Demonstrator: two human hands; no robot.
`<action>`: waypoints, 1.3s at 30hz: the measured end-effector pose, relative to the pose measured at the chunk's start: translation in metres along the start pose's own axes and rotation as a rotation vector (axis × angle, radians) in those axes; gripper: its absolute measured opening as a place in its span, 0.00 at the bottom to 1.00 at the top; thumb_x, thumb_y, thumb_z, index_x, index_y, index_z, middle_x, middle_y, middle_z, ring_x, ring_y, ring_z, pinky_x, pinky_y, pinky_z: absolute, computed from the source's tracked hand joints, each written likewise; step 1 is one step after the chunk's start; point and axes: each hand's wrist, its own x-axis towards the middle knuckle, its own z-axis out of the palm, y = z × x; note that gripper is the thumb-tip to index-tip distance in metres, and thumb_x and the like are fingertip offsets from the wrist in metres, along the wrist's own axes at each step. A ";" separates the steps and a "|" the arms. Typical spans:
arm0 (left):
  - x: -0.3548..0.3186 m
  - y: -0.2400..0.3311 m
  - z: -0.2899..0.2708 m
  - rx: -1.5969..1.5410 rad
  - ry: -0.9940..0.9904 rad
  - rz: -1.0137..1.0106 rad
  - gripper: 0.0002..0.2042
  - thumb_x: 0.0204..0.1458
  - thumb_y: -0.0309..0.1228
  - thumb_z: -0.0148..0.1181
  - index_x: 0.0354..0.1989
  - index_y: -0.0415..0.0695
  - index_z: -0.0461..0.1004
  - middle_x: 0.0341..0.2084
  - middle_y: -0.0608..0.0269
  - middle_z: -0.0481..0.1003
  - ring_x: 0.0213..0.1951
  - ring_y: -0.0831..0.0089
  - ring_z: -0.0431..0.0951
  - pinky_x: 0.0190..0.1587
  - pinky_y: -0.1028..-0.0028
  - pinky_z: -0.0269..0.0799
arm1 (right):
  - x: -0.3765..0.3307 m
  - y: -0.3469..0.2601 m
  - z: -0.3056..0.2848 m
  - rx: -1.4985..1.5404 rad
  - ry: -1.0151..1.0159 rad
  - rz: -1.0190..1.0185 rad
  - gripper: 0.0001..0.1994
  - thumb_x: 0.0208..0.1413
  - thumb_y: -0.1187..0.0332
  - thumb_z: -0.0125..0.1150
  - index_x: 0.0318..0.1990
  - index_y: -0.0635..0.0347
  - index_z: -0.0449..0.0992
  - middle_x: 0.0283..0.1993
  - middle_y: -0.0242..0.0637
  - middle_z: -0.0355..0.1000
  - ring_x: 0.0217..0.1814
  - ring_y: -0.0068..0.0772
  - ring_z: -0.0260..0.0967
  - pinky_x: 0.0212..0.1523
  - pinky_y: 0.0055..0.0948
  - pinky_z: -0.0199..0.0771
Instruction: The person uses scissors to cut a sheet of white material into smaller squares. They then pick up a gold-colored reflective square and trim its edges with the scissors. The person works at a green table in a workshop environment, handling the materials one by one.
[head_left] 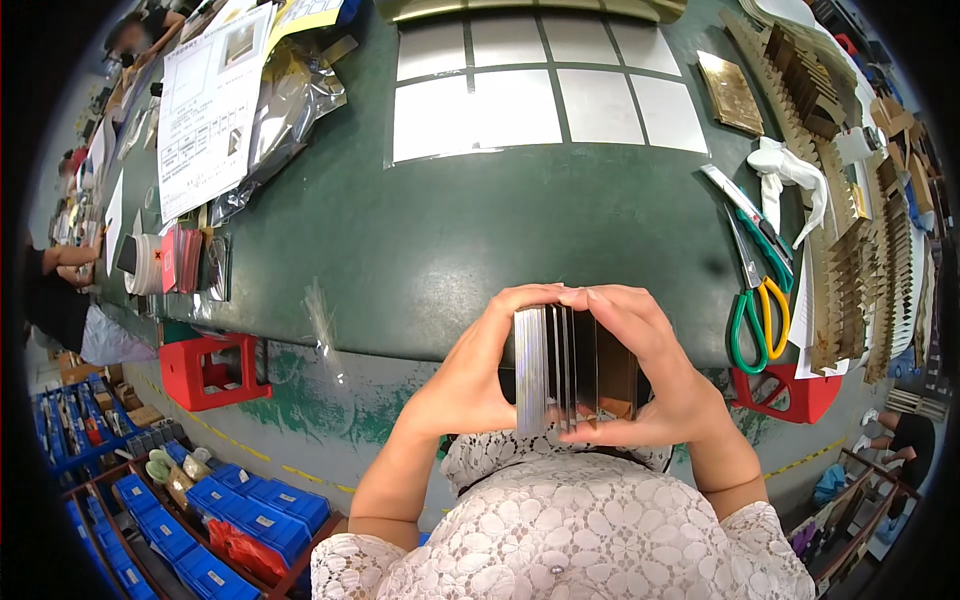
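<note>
Between my two hands, just off the table's near edge, stands a stack of thin, shiny metal plates (532, 370). My left hand (470, 375) is wrapped round the stack's left side, where the plates sit tightly together. On the other side my right hand (670, 370) grips the top and bottom edges of the plates. Toward the right the plates are spread apart, with dark gaps between them and a brownish face near my right palm. The fingertips of both hands meet at the top.
White rectangular sheets (475, 113) lie in rows at the table's far side. A gold block (731, 92), white gloves (788, 180), a cutter (750, 215) and scissors (752, 300) are at right, beside toothed brass strips (850, 290). Papers (212, 110) and a plastic bag (290, 110) lie left; red stools (212, 372) stand below.
</note>
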 end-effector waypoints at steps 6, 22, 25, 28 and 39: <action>0.001 0.003 0.000 -0.004 0.000 -0.009 0.43 0.28 0.30 0.76 0.58 0.43 0.58 0.56 0.53 0.65 0.60 0.56 0.65 0.61 0.62 0.60 | -0.002 0.002 0.000 0.024 0.010 0.003 0.45 0.37 0.67 0.76 0.65 0.61 0.57 0.62 0.46 0.58 0.63 0.51 0.56 0.61 0.43 0.58; 0.001 0.005 0.000 0.013 0.001 -0.011 0.43 0.30 0.32 0.77 0.58 0.43 0.58 0.58 0.52 0.64 0.60 0.55 0.65 0.61 0.61 0.60 | 0.002 -0.002 0.001 0.006 0.011 0.002 0.46 0.37 0.67 0.75 0.66 0.60 0.56 0.63 0.47 0.58 0.64 0.53 0.55 0.61 0.45 0.58; 0.000 0.003 0.001 -0.021 0.004 0.009 0.43 0.31 0.33 0.77 0.58 0.43 0.58 0.58 0.51 0.63 0.61 0.55 0.64 0.62 0.61 0.60 | 0.001 0.001 -0.001 0.008 -0.019 0.002 0.47 0.36 0.67 0.76 0.66 0.60 0.55 0.64 0.48 0.56 0.65 0.53 0.54 0.62 0.45 0.58; 0.000 0.003 0.002 -0.024 0.005 -0.023 0.43 0.31 0.33 0.77 0.58 0.43 0.58 0.58 0.52 0.63 0.61 0.56 0.64 0.62 0.61 0.60 | 0.001 -0.002 0.001 0.004 0.025 -0.016 0.47 0.36 0.66 0.76 0.66 0.59 0.55 0.65 0.49 0.53 0.66 0.53 0.53 0.63 0.45 0.57; -0.005 0.002 0.003 -0.070 0.011 -0.165 0.45 0.28 0.34 0.77 0.59 0.44 0.58 0.56 0.54 0.64 0.59 0.57 0.65 0.61 0.62 0.60 | 0.007 -0.002 0.007 -0.016 0.007 -0.020 0.46 0.35 0.68 0.76 0.65 0.58 0.57 0.61 0.45 0.57 0.66 0.53 0.53 0.61 0.45 0.59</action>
